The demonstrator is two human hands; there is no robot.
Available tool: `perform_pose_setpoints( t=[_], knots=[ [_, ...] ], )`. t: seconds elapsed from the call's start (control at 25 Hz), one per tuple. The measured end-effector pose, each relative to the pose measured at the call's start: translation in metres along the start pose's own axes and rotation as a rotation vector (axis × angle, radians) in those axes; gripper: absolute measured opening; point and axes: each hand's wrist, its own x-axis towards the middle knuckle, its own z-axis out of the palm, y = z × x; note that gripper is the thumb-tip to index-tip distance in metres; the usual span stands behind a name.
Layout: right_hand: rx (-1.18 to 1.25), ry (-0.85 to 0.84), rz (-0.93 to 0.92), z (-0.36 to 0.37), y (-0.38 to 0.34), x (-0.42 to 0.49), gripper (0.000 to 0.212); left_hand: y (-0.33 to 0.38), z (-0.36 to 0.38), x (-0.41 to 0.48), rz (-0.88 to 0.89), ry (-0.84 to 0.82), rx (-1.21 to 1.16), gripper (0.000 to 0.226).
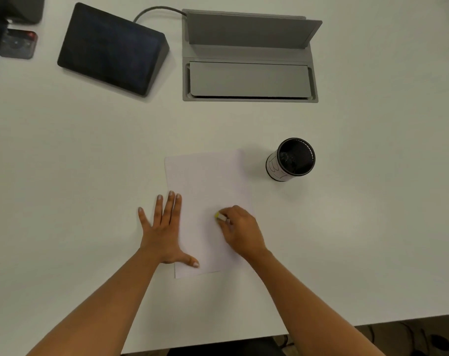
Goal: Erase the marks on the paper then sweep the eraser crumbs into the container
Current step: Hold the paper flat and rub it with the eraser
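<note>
Paper (208, 186) flat near the table's (90, 176) front edge, pressed by left hand (164, 232), fingers straight and spread. Eraser (220, 216) on paper, pinched in right hand (241, 229). Container (291, 160) upright beside paper, toward the right edge.

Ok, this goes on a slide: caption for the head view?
Left hand flat on the paper, right hand pressing an eraser to it, mesh container standing nearby.

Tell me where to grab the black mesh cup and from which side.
Probably wrap the fingers round the mesh cup's round side wall, coming from the near side: it stands upright, mouth open upward, apart from the paper, with bare table around it.
</note>
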Motion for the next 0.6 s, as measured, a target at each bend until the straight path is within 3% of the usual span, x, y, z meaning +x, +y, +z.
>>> perform_pose_setpoints(
  t=[0.08,0.2,0.28,0.36,0.44,0.52,0.6],
  knots=[
    [-0.001,0.020,0.030,-0.010,0.013,0.021,0.009,-0.001,0.001,0.001,0.003,-0.001,0.010,0.172],
    [0.030,0.227,0.218,-0.028,0.024,0.057,0.006,0.000,0.000,0.000,0.008,0.009,-0.001,0.173],
    [0.018,0.162,0.125,-0.016,0.007,0.050,0.004,-0.001,0.002,0.000,0.004,0.009,-0.002,0.173],
    [-0.048,-0.062,-0.073,0.003,-0.013,0.024,0.006,-0.001,0.002,0.001,-0.001,0.011,0.007,0.172],
    [-0.081,-0.077,-0.141,-0.005,-0.002,0.039,0.005,-0.002,0.002,0.002,0.000,0.019,0.005,0.172],
    [-0.085,0.091,0.065,-0.028,0.016,0.079,0.006,-0.001,0.002,0.001,0.007,0.025,-0.003,0.173],
    [-0.075,0.156,0.205,-0.043,0.025,0.097,0.008,0.000,0.001,0.001,0.006,0.024,0.001,0.173]
  ],
)
